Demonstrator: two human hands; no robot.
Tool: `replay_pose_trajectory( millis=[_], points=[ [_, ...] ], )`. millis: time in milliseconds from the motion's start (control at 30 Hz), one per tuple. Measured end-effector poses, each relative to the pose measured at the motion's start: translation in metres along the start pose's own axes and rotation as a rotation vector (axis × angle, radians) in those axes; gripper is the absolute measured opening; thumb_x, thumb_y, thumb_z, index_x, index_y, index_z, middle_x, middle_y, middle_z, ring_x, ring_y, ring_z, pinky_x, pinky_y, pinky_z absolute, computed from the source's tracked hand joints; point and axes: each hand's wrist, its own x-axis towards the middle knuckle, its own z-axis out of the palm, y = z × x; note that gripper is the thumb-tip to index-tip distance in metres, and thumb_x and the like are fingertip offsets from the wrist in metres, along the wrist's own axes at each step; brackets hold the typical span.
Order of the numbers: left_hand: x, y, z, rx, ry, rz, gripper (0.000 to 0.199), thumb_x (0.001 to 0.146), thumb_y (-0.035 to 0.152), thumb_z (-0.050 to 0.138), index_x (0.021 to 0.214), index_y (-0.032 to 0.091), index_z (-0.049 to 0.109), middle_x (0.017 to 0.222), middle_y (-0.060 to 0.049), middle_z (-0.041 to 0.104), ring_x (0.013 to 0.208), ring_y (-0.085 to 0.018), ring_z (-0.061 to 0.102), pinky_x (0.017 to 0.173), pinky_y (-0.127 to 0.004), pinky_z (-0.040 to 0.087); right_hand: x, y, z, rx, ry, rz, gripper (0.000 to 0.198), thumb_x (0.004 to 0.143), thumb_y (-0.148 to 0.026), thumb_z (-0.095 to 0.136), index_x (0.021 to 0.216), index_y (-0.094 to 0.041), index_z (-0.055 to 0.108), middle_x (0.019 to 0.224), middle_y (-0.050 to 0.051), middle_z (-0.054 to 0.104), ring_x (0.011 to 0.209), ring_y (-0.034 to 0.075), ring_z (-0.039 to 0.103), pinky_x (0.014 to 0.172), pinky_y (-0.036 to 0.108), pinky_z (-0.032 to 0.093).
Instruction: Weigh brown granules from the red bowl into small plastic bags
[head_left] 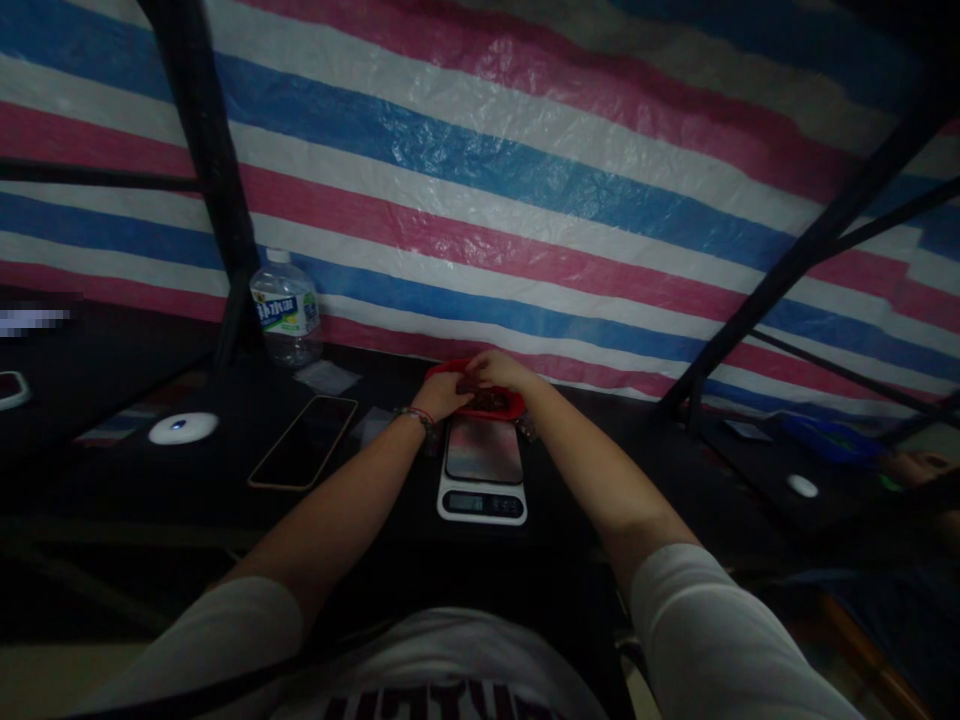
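Meeting at red basket [516, 406] | left hand [446, 394] | right hand [496, 370] — grip opening unclear

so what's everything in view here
scale: 1, white, centre
bowl: 1, red, scale's far end
pieces: uncountable, brown, in bowl
bottle: 1, clear, back left
phone: 1, dark, left of scale
plastic scraps: 2, pale, near phone
oval objects: 2, white, left and right
edge item: 1, white, far left
flat item: 1, pale, right
shallow container: 1, blue, far right
frame bars: several, black, left and right
sheet: 1, red-white-blue, back
tabletop: 1+, black, below
other person's hand: 1, dim, far right
bracelet: 1+, reddish, left wrist
shirt: 1, white, bottom
hands: 2, bare, at bowl
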Motion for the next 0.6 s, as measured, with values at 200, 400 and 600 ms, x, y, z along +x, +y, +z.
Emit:
replay_pose_trajectory(
  millis=[200,400,600],
  points=[
    [-0.003,0.002,-0.007,0.029,0.124,-0.025,0.028,0.080,0.036,0.059,0.098,0.017,0.068,0.098,-0.010,0.071,0.092,-0.024,0.064,0.080,-0.030,0.047,-0.007,0.006,0.000,-0.265,-0.040,0.062,0.029,0.076,-0.009,0.054,0.099,-0.013,0.072,0.084,0.007,0.073,0.060,0.011,0.061,0.055,0.017,0.046],
    [-0.004,0.004,-0.010,0.068,0.160,-0.023,0.026,0.080,0.034,0.058,0.096,0.015,0.066,0.099,-0.012,0.068,0.093,-0.025,0.062,0.083,-0.033,0.046,-0.008,0.011,0.023,-0.426,-0.240,-0.125,0.040,0.069,-0.009,0.063,0.107,-0.017,0.072,0.092,0.004,0.074,0.075,0.014,0.065,0.066,0.017,0.047],
    [-0.005,0.001,-0.007,0.102,0.117,0.019,0.025,0.080,0.035,0.058,0.092,0.016,0.066,0.095,-0.011,0.069,0.089,-0.024,0.063,0.079,-0.032,0.047,-0.007,0.010,0.029,-0.471,-0.131,-0.079,0.027,0.070,-0.009,0.062,0.094,-0.011,0.075,0.088,0.010,0.074,0.074,0.018,0.065,0.066,0.022,0.047]
  ],
)
